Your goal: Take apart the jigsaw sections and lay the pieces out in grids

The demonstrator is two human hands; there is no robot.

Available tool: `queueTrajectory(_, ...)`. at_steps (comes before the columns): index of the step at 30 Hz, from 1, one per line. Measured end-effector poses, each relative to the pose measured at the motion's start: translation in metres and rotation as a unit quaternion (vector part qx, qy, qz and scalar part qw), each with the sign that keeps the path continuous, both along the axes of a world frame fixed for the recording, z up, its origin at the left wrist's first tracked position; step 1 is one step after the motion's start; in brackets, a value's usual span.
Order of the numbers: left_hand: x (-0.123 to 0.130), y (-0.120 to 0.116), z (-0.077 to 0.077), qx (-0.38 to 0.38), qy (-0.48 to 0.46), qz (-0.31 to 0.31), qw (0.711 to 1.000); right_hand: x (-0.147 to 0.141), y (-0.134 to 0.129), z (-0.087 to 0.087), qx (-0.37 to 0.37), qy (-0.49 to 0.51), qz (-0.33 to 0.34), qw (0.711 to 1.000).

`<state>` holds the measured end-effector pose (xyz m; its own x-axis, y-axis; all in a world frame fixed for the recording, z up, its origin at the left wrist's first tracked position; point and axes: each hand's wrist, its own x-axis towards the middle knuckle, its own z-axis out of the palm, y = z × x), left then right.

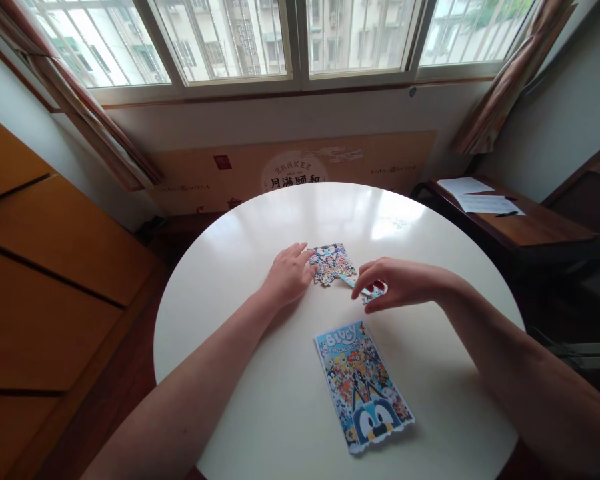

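Observation:
A partly joined jigsaw puzzle (331, 261) with a colourful cartoon print lies on the white round table (220, 267). My left hand (289, 272) rests at its left edge, fingers apart, fingertips touching it. My right hand (387, 283) hovers just right of the puzzle, thumb and fingers curved with a gap between them, over some loose pieces (373, 293) that it partly hides. A blue strip of pieces (347, 280) slants from the puzzle toward these fingers. Nearer to me lies a blue "Bluey" picture sheet (363, 387) with a torn lower edge.
Behind the table stand a printed tan board (390, 163) and a wall with windows. At the right, a dark wooden bench (545, 227) holds papers (485, 203) and a pen. An orange cabinet (45, 287) is at the left.

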<state>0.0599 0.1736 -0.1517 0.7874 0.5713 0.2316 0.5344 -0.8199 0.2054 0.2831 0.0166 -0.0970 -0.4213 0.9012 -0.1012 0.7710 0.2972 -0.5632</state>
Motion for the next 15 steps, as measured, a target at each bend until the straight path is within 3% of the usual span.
queueTrajectory(2, 0.0, 0.001, -0.001, -0.011, 0.026, -0.011, 1.0, -0.018, -0.004, 0.002, -0.043, -0.015, 0.061, 0.997)
queueTrajectory(4, 0.0, 0.001, -0.002, -0.019, 0.041, -0.012, 0.999, -0.036, -0.007, 0.0, -0.072, -0.038, 0.08, 0.993)
queueTrajectory(8, 0.0, 0.0, -0.001, -0.001, 0.039, 0.006, 0.999, -0.052, -0.008, -0.01, -0.068, -0.075, 0.059, 0.993)
queueTrajectory(15, -0.003, -0.003, 0.004, 0.029, 0.029, 0.08, 0.996, -0.042, -0.005, -0.011, -0.008, -0.107, 0.001, 0.994)
